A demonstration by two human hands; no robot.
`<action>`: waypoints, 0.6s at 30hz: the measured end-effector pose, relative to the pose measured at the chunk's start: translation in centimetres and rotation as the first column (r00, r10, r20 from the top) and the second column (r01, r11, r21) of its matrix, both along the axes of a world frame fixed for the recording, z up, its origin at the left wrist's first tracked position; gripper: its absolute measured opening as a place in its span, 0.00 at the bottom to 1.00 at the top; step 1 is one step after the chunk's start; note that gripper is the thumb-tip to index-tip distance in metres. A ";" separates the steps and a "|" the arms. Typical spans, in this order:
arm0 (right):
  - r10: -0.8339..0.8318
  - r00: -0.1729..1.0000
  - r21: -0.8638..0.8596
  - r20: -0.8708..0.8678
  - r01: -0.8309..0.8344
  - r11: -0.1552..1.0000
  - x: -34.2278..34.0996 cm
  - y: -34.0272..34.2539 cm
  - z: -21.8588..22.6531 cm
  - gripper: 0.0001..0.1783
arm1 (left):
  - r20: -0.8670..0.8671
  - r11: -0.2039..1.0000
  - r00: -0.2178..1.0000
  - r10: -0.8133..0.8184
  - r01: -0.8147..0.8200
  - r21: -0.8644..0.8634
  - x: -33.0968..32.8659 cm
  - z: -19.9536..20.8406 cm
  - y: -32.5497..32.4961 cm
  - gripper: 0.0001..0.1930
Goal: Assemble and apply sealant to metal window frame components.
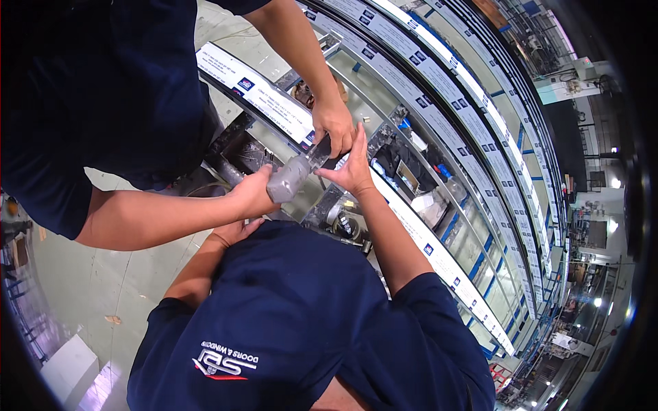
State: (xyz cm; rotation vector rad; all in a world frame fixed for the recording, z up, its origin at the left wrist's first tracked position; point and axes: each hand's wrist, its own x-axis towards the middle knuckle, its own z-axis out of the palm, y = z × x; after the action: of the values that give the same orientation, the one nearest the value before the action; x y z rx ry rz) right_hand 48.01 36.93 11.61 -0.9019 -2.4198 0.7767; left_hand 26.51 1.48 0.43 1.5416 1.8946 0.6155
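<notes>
A grey tube (291, 178) with a clear end is held over the aluminium frame profiles (411, 75). My right hand (353, 164) is spread flat, fingers pointing up, its palm against the tube's right side. My left hand (236, 231) lies below the tube, mostly covered by a co-worker's hand, so its grip is hidden. The co-worker, in a dark blue shirt at the upper left, grips the tube's grey end with one hand (255, 193). Their other hand (334, 125) closes over the clear end.
Long frame profiles with white protective strips (260, 96) run diagonally from upper left to lower right. Dark metal machine parts (240, 154) and small hardware sit beneath the hands. A pale green floor (103, 281) lies to the left, with a white box (68, 366) at the lower left.
</notes>
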 end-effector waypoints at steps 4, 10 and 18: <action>-0.040 0.998 -0.083 0.047 0.044 0.996 0.5 -0.3 0.0 0.93 | -0.089 0.994 0.994 0.060 -0.052 0.093 0.5 -0.4 0.1 0.46; -0.068 0.998 -0.104 0.018 0.069 0.992 0.2 0.0 0.0 0.89 | -0.021 0.983 0.986 0.164 -0.162 0.090 2.6 2.5 1.2 0.39; -0.059 0.998 -0.132 0.030 0.063 0.989 0.9 0.3 0.6 0.88 | -0.083 0.907 0.933 0.350 -0.315 0.280 9.4 7.0 2.5 0.34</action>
State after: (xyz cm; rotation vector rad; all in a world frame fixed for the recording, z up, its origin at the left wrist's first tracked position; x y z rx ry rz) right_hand 48.94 37.25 12.20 -1.0379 -2.3734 0.9178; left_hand 35.92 3.99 7.40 1.4522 2.2791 0.9708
